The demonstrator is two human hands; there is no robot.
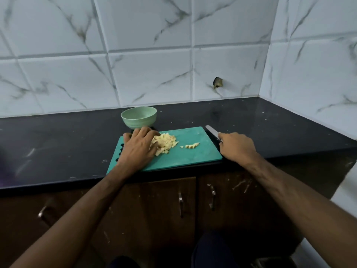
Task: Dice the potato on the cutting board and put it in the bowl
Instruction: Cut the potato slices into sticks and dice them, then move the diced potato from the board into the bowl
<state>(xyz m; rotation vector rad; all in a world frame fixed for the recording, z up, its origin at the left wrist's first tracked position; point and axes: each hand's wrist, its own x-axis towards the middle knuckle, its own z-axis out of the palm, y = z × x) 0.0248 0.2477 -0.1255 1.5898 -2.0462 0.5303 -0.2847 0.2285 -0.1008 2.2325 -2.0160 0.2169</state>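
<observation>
A pile of diced potato (165, 142) lies on the teal cutting board (195, 154), with a few loose pieces (191, 145) to its right. My left hand (139, 147) lies on the board's left part, fingers touching the pile's left side. My right hand (236, 147) grips the handle of a knife (212, 130) just off the board's right edge, its blade pointing away toward the wall. A light green bowl (138, 117) stands on the counter right behind the board; its inside is only partly visible.
The black counter (58, 144) runs left to right, with marble-tiled walls behind and at the right corner. Brown cabinet doors with metal handles (180, 206) sit below the counter's front edge.
</observation>
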